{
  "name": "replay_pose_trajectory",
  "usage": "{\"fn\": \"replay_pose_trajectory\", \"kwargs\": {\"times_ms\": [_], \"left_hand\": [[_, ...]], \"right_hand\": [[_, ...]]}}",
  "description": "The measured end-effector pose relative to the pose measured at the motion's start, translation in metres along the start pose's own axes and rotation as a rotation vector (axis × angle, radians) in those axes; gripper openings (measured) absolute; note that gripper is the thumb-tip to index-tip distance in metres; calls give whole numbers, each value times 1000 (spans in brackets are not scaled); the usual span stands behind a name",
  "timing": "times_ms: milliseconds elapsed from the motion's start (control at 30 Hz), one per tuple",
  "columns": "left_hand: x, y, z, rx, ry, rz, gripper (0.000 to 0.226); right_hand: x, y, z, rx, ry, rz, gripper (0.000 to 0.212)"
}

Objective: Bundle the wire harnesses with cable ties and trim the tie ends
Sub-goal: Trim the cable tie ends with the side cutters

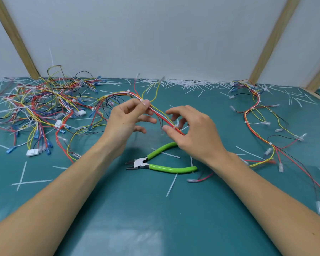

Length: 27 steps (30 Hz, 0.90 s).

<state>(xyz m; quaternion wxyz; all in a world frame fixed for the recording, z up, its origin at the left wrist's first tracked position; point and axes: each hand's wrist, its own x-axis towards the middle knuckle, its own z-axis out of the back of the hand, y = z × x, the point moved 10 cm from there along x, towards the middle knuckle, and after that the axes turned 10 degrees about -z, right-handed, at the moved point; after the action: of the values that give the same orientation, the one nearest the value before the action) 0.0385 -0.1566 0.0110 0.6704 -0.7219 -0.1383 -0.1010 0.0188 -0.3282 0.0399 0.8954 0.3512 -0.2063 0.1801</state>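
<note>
Wire harness (156, 111) held up over the middle of the green desk (137, 209), red, yellow and white strands running from far left down to near right. Left hand (127, 120) pinching the strands between thumb and forefinger at a white cable tie (141, 100). Right hand (194, 132) gripping the lower end between thumb and curled fingers, just beside a second tie (175, 126). Green-handled cutters (155, 162) lying on the desk below the hands, handles spread, touched by neither hand. Tangled heap of harnesses (42, 108) at the far left. Another harness (257, 115), already tied in several spots, stretched along the right side. Loose ties (31, 182) and trimmed white offcuts (188, 84) scattered across the desk, thickest along the far edge by the white wall.
</note>
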Motion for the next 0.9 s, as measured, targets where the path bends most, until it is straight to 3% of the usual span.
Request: {"fn": "replay_pose_trajectory", "kwargs": {"times_ms": [167,400,567,700,900], "left_hand": [[4,0,16,-68,-93,18,21],[7,5,18,-143,-94,29,18],[4,4,15,-63,-70,41,18],[-3,2,-3,73,50,28,26],[-10,-4,-25,68,196,-10,28]], "right_hand": [[0,-8,-2,10,35,-61,9],[-2,-9,-15,178,150,-102,11],[-1,-13,0,130,-27,-90,10],[-1,-8,18,-26,-186,-39,9],[-3,11,40,-216,-340,77,9]]}}
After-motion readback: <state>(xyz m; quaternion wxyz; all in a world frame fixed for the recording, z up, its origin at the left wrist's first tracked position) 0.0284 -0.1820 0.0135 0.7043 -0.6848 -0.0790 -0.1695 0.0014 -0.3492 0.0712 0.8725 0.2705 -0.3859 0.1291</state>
